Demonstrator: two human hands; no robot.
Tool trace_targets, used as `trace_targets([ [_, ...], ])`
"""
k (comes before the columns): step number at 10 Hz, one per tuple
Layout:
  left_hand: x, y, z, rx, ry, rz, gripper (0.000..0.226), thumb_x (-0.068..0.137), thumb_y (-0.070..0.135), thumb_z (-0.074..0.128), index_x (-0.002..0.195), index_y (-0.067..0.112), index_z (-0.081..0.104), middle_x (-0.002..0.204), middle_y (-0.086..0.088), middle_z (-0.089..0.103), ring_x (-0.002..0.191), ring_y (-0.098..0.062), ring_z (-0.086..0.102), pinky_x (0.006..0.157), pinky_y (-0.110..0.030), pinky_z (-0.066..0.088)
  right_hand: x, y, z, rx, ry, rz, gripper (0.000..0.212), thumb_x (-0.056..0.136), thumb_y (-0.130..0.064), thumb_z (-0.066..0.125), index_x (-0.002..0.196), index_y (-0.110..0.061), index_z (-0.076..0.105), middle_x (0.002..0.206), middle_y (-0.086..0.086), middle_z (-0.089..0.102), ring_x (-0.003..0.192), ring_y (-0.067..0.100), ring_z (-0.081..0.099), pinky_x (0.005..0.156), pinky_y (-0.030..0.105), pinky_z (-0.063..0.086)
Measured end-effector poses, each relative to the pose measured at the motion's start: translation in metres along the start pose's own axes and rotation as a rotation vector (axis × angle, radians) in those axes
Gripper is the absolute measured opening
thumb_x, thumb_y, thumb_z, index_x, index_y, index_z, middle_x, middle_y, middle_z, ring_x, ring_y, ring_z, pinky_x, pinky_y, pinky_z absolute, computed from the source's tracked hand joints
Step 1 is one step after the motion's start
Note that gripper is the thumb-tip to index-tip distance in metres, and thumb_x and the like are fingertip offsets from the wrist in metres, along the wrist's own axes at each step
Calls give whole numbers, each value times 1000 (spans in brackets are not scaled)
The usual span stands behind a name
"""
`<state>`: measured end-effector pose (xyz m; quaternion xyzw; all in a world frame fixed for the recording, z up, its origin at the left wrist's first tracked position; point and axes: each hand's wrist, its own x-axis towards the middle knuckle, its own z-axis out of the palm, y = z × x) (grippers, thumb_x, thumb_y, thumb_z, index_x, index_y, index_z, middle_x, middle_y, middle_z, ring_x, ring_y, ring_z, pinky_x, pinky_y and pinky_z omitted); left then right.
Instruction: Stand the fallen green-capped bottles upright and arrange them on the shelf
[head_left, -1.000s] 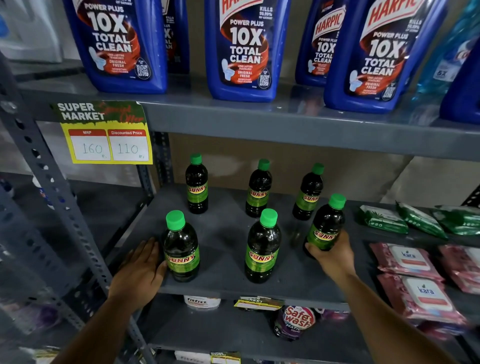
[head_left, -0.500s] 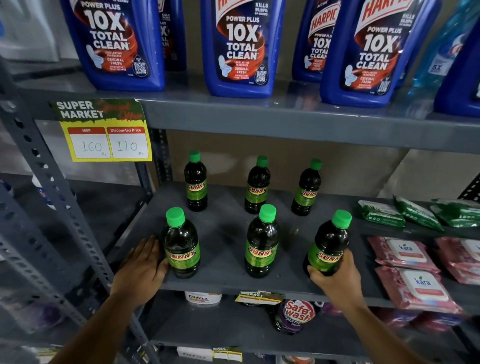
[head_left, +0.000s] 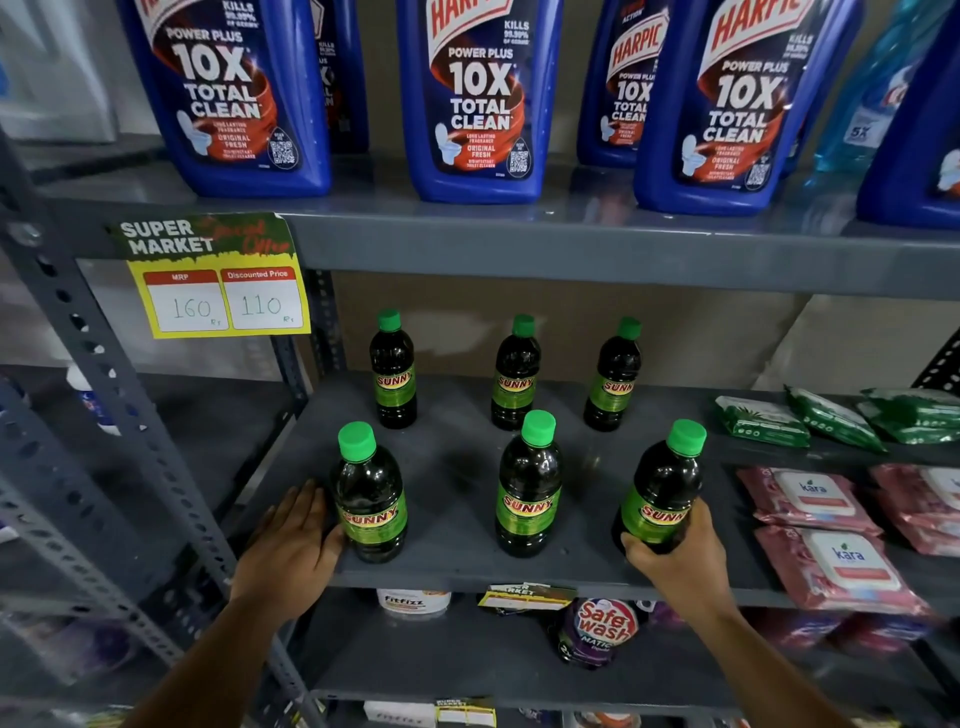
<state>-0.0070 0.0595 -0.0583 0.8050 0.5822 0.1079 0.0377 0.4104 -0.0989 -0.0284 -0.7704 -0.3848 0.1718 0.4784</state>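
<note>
Several dark bottles with green caps and green "SUNNY" labels stand on the grey middle shelf (head_left: 457, 467) in two rows. The back row has three upright bottles (head_left: 393, 371) (head_left: 514, 374) (head_left: 614, 376). In the front row, the left bottle (head_left: 370, 496) and the middle bottle (head_left: 529, 486) stand upright. The front right bottle (head_left: 660, 488) leans slightly right, and my right hand (head_left: 675, 553) grips its base. My left hand (head_left: 293, 540) lies flat on the shelf edge, fingers apart, touching the left bottle's side.
Large blue Harpic bottles (head_left: 478, 98) fill the shelf above, with a yellow price tag (head_left: 218, 283) on its edge. Pink wipe packs (head_left: 831, 530) and green packs (head_left: 831, 418) lie right of the bottles. A slotted steel upright (head_left: 104, 384) runs down the left. More goods sit on the shelf below.
My right hand has brought the front right bottle toward the shelf's front edge and rightward, in line with the front row. The left hand has stayed beside the left bottle.
</note>
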Motion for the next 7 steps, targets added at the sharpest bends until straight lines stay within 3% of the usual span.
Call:
trace_targets([
  [1, 0, 0, -1, -8, 8, -2, 93, 83, 67, -6, 143, 7, 32, 150, -15, 34, 139, -29, 27, 111, -45, 23, -1, -2, 1, -5, 10, -2, 71, 62, -15, 89, 119, -19, 49, 103, 0, 67, 93, 20, 65, 80, 37, 52],
  [3, -1, 0, -1, -20, 6, -9, 82, 85, 58, 7, 144, 6, 29, 153, -14, 29, 141, -28, 21, 113, -43, 18, -5, -2, 3, -14, 31, 3, 67, 63, -16, 88, 117, -20, 49, 103, 1, 67, 94, 22, 65, 81, 37, 51],
  [5, 0, -2, -2, -20, -25, 1, 85, 83, 60, 2, 146, 7, 23, 155, -13, 22, 143, -26, 15, 114, -42, 15, -11, -9, 4, -19, 41, -19, 74, 65, -13, 87, 125, -17, 45, 107, 3, 62, 102, 27, 63, 88, 39, 50],
  [6, -1, -1, -3, -38, -36, 15, 83, 85, 60, 3, 147, 7, 20, 156, -13, 19, 143, -26, 13, 114, -43, 14, -26, -13, 8, -28, 123, -77, 107, 55, -35, 94, 140, -15, 32, 135, 10, 50, 125, 28, 50, 104, 47, 43],
  [7, 8, -3, -2, -72, -110, -23, 68, 95, 50, 16, 148, 7, 14, 158, -14, 12, 144, -28, 7, 115, -43, 9, -48, -4, 22, -172, 328, -165, 124, 58, -64, 80, 145, 5, 25, 149, 28, 33, 139, 42, 30, 114, 56, 28],
])
